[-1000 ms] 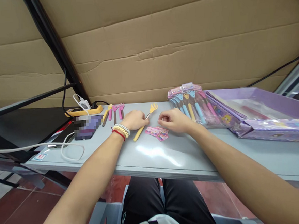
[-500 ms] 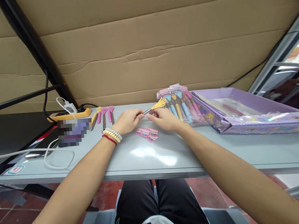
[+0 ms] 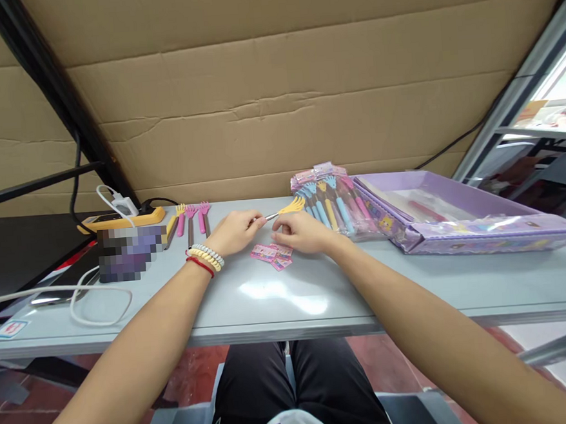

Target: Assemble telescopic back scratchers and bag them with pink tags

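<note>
A back scratcher with a yellow hand-shaped head (image 3: 293, 205) and a thin metal shaft slants up to the right. My left hand (image 3: 238, 231) is closed around its lower end, hiding the handle. My right hand (image 3: 301, 231) is curled just below the shaft, fingertips pointing down over the small pink printed cards (image 3: 272, 255). Whatever those fingers pinch is hidden. Several packed back scratchers (image 3: 333, 205) in blue, yellow and pink lie in clear bags right behind my right hand. Loose pink and yellow back scratchers (image 3: 191, 223) lie at the left.
On the right stands a purple open box (image 3: 483, 233) with clear plastic inside. A yellow power strip (image 3: 145, 217), a white cable (image 3: 101, 323) and a blurred-out item (image 3: 131, 253) occupy the left side. Cardboard (image 3: 256, 110) walls off the back of the grey table (image 3: 270, 310).
My right hand has dropped slightly from the shaft, its fingers now bent down toward the cards. The back scratcher has tipped a little lower in my left hand. The whole view has shifted slightly.
</note>
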Tool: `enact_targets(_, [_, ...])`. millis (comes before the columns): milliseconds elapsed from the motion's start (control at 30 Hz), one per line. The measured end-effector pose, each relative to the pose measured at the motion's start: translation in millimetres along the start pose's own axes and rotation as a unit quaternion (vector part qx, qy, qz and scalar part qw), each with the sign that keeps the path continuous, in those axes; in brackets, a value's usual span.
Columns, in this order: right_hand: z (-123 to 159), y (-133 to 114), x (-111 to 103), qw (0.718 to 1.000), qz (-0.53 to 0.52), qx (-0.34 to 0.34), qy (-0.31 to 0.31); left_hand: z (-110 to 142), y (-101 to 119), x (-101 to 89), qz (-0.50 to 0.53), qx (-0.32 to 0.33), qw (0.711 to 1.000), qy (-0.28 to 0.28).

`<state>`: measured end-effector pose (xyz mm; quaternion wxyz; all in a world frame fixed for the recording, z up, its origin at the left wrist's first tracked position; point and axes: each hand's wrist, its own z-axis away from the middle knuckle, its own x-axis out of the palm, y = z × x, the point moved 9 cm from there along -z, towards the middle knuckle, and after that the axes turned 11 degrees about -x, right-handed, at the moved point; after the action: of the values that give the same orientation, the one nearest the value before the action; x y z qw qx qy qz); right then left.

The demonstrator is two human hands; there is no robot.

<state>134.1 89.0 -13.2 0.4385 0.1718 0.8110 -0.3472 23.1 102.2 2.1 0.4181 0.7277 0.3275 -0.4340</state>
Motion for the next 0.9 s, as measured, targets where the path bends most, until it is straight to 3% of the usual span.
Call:
enact_targets(200, [0.9, 1.0, 10.5, 0.999, 0.013, 0.005, -0.05, -4.9, -19.7, 17.8, -0.08, -0.059, 0.994, -0.051])
enact_targets(900, [4.6, -1.3, 15.4, 0.993, 0.047, 0.012, -0.11, -8.9, -27.7, 24.9, -0.095, -0.058, 0.991, -0.072])
